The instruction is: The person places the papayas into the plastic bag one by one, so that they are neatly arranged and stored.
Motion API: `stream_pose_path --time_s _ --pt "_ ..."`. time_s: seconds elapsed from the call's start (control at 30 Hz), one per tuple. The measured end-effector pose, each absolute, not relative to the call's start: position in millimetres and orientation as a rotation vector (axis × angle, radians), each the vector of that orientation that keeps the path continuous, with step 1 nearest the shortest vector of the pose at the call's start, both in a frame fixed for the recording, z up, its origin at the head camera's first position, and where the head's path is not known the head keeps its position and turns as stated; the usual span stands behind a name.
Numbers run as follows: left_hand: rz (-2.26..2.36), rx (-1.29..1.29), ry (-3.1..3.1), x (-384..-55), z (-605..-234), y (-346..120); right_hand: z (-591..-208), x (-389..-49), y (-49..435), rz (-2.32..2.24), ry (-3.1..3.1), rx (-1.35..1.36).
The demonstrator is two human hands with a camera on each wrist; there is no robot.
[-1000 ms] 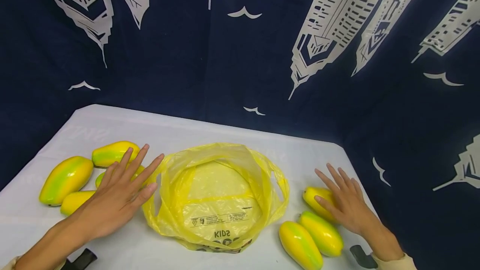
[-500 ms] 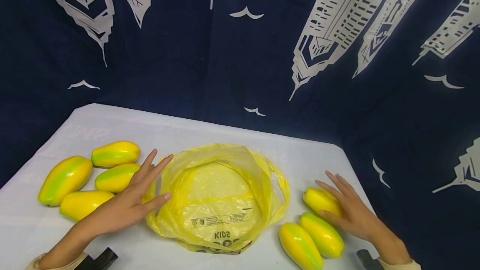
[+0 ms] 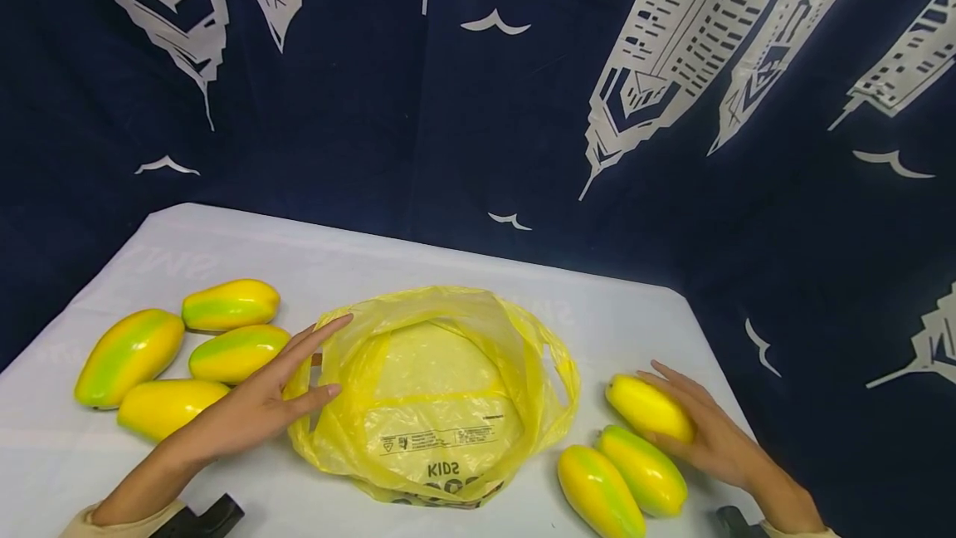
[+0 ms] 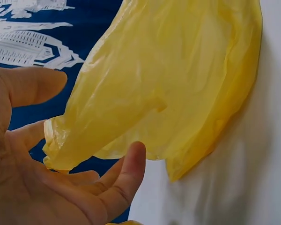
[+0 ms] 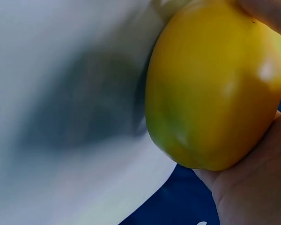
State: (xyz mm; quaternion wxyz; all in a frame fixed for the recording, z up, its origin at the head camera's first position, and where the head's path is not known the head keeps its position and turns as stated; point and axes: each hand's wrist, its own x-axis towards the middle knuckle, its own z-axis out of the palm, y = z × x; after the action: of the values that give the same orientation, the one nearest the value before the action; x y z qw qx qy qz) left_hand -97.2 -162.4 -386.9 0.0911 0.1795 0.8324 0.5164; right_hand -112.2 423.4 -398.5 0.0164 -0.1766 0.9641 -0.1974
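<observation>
A yellow plastic bag point(image 3: 441, 368) stands with its mouth wide on the table. My left hand point(image 3: 246, 405) is at its left handle point(image 3: 302, 418), fingers extended and thumb apart; a bit of finger shows through the handle hole. In the left wrist view, the bag's thin film point(image 4: 145, 84) hangs between the thumb and the loosely bent fingers, unpinched. At the right, my right hand point(image 3: 709, 430) holds a yellow-green papaya point(image 3: 650, 407), fingers over its far side and thumb on the near side. The right wrist view shows this papaya point(image 5: 210, 93) close up against the palm.
Two more papayas point(image 3: 642, 470) lie just in front of the right hand. Several others point(image 3: 129, 359) lie left of the bag, near the left forearm. The white-covered table point(image 3: 418, 260) ends at a dark blue curtain point(image 3: 358, 131) printed with white buildings.
My left hand has moved right from above the left papayas to the bag handle. My right hand has lowered and closed round the farthest right papaya.
</observation>
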Motion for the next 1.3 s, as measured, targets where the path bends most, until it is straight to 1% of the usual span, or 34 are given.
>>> stream_pose_path --time_s 0.13,0.4,0.67,0.87,1.1,1.3 --pt "1.546 0.584 2.477 -98 -390 -162 -399 -110 423 -0.559 3.027 -0.504" --pt "1.534 0.575 2.463 -98 -393 -163 -402 -108 421 -0.571 3.086 -0.579" --pt "1.509 0.560 2.465 -100 -390 -161 -400 -110 421 -0.529 3.047 -0.458" --pt "1.410 0.552 2.485 -100 -383 -163 -400 -113 419 -0.546 3.024 -0.502" --pt "1.387 0.576 2.483 -100 -382 -163 -400 -110 420 -0.483 3.034 -0.438" --pt "1.401 0.549 2.487 -100 -380 -162 -400 -110 421 -0.549 3.050 -0.570"
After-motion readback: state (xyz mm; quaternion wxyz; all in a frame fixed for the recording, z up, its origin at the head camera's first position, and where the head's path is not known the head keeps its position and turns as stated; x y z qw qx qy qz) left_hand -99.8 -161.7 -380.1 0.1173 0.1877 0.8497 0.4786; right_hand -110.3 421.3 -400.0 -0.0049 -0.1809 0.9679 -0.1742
